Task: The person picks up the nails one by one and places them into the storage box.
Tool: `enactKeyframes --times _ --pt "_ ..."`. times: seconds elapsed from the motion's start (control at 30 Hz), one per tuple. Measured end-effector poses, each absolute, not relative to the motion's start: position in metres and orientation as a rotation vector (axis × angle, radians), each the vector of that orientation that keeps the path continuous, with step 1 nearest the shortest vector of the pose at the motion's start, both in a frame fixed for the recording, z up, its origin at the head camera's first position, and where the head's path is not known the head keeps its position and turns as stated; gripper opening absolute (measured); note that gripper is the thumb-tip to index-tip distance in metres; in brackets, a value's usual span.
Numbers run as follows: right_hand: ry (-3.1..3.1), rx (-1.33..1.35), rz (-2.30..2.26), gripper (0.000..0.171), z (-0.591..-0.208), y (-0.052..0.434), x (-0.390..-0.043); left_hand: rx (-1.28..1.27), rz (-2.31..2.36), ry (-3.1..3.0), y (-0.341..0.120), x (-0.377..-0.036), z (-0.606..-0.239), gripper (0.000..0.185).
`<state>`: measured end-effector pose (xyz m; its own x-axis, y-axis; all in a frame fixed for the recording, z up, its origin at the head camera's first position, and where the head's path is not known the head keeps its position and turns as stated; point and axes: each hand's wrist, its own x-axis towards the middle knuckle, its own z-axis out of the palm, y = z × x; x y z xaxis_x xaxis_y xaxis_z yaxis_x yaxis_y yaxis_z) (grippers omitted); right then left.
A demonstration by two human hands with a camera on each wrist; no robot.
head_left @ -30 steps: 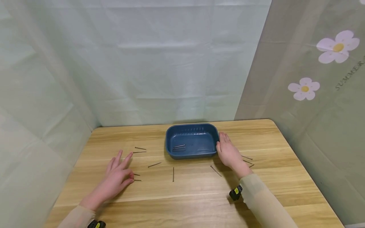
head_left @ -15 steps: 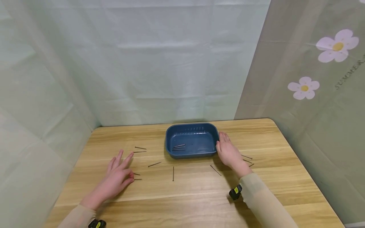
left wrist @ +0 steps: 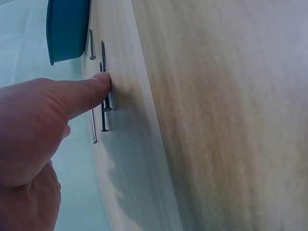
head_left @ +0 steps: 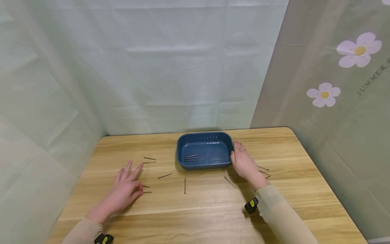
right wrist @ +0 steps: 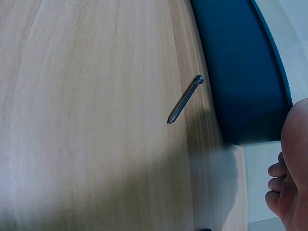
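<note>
A blue plastic tray [head_left: 204, 136] stands at the back middle of the wooden table [head_left: 201, 203] with a few nails [head_left: 191, 158] inside. My right hand [head_left: 243, 164] lies flat, fingers straight, against the tray's right side [right wrist: 240, 82]. My left hand [head_left: 125, 186] rests flat on the table at the left, fingers spread. Its thumb [left wrist: 72, 96] touches two short nails [head_left: 147, 189] beside it. More nails lie loose: two [head_left: 150, 160] ahead of the left hand, one [head_left: 165, 176] in the middle, one [head_left: 185, 186] pointing away, one [head_left: 230, 182] near the right wrist [right wrist: 185, 98].
Several more nails [head_left: 263, 170] lie right of my right hand. Pale green curtains close in the back and left, and a flowered curtain [head_left: 335, 84] hangs on the right. The near half of the table is bare wood.
</note>
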<state>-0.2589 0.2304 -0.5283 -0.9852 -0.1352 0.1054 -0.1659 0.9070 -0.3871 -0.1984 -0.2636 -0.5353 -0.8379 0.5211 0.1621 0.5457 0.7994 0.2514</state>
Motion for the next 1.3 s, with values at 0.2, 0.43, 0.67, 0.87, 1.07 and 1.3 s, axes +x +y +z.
enactKeyframes --times 0.2,0.43,0.67,0.87,1.07,1.3 --pt "-3.005 0.237 0.618 0.061 -0.5295 0.2308 -0.2601 -0.867 -0.433 -2.908 -0.2638 -0.1972 -0.5345 0.031" --pt "-3.004 0.238 0.622 0.061 -0.5281 0.2307 -0.2589 -0.875 -0.431 -2.898 -0.2642 -0.1968 -0.5349 0.031" --pt "-3.002 0.229 0.621 0.061 -0.527 0.2299 -0.2586 -0.867 -0.441 -2.895 -0.2645 -0.1962 -0.5352 0.03" --pt "-3.007 0.219 0.635 0.062 -0.5259 0.2299 -0.2572 -0.868 -0.473 -2.864 -0.2657 -0.1951 -0.5372 0.03" --pt "-3.007 0.226 0.634 0.062 -0.5277 0.2301 -0.2585 -0.879 -0.497 -2.825 -0.2658 -0.1947 -0.5385 0.03" --pt "-3.012 0.221 0.64 0.062 -0.5295 0.2311 -0.2592 -0.885 -0.497 -2.793 -0.2629 -0.1943 -0.5356 0.031"
